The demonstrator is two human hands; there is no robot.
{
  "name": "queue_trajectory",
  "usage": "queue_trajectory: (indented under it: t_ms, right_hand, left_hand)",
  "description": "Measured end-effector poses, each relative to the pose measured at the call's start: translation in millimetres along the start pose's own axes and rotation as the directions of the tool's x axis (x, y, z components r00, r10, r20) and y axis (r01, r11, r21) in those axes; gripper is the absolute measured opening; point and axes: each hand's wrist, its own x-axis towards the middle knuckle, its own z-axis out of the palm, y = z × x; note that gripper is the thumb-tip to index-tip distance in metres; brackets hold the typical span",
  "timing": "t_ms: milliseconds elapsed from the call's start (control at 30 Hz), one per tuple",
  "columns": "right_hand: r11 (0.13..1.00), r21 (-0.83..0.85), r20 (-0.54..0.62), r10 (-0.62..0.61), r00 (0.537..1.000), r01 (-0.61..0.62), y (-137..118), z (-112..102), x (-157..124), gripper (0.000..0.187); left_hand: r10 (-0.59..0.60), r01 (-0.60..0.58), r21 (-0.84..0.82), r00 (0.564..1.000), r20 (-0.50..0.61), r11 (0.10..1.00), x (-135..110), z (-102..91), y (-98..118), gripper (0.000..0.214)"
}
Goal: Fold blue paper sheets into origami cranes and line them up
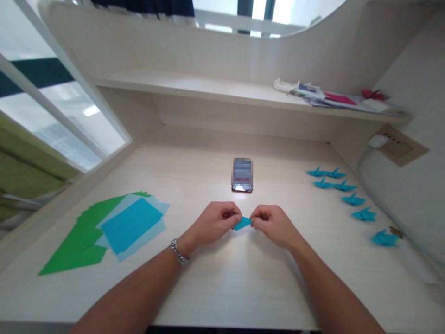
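My left hand (216, 221) and my right hand (271, 224) meet over the middle of the desk (222, 283). Both pinch a small folded piece of blue paper (242, 223), one at each end, just above the desk top. The fingers of both hands are curled closed on it. A metal bracelet (179, 252) sits on my left wrist. Much of the folded paper is hidden between the fingertips.
A fan of blue and green paper sheets (114, 227) lies at the left. Several finished blue paper cranes (347, 192) line the right side. A phone (242, 175) lies beyond my hands. A shelf (222, 90) holds papers (333, 99); a wall socket with plug (380, 140) is at right.
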Motion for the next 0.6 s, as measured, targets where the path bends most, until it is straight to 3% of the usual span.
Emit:
queue_trajectory:
  t_ms: [267,467,600]
  right_hand:
    - [0.989,0.124,0.045,0.071,0.996,-0.076,12,-11,2,0.010]
    - [0.947,0.320,-0.007,0.018,1.000,-0.015,13,-7,5,0.013]
    - [0.974,0.225,-0.004,0.010,1.000,-0.009,9,6,4,0.012]
  left_hand:
    - [-0.078,0.077,-0.141,0.997,0.002,0.987,1,-3.5,-2,0.017]
    - [-0.123,0.107,-0.234,0.991,-0.054,0.966,3,-2.7,-6,0.019]
    - [-0.093,0.087,-0.191,0.995,-0.021,0.978,3,3.7,-5,0.017]
